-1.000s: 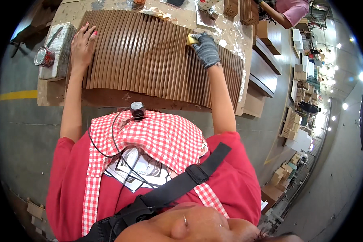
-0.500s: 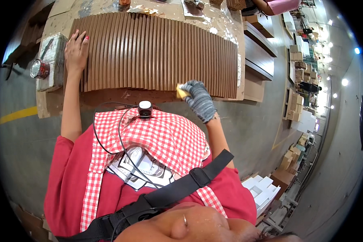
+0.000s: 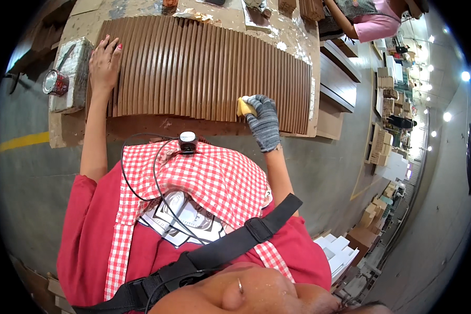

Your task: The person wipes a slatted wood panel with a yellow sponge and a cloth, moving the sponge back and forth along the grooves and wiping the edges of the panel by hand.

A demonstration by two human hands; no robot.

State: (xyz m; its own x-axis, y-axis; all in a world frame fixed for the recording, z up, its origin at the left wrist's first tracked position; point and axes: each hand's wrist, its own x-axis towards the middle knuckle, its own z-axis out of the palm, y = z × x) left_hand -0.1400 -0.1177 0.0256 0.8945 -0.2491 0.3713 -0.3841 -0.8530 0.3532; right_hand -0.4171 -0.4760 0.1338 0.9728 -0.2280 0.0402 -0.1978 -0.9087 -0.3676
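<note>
- Gripping a small yellow pad (image 3: 244,108) in the right hand (image 3: 264,123), gloved in grey striped knit, at the near edge of a wide row of long brown slats (image 3: 193,73).
- Resting the bare left hand (image 3: 104,65), fingers loosely spread, on the row's left end.
- Lying side by side across a paint-spotted tan surface (image 3: 87,23).
- Showing, left of the slats, a whitish rectangular block (image 3: 77,78) with a round red metal tin (image 3: 56,82).
- Showing, past the far right corner, a co-worker's pink sleeve (image 3: 374,26).

Single head-worn fisheye, facing down at left hand (image 3: 104,67), right hand (image 3: 264,121); apron (image 3: 222,175) near, workbench (image 3: 85,26) beyond.
</note>
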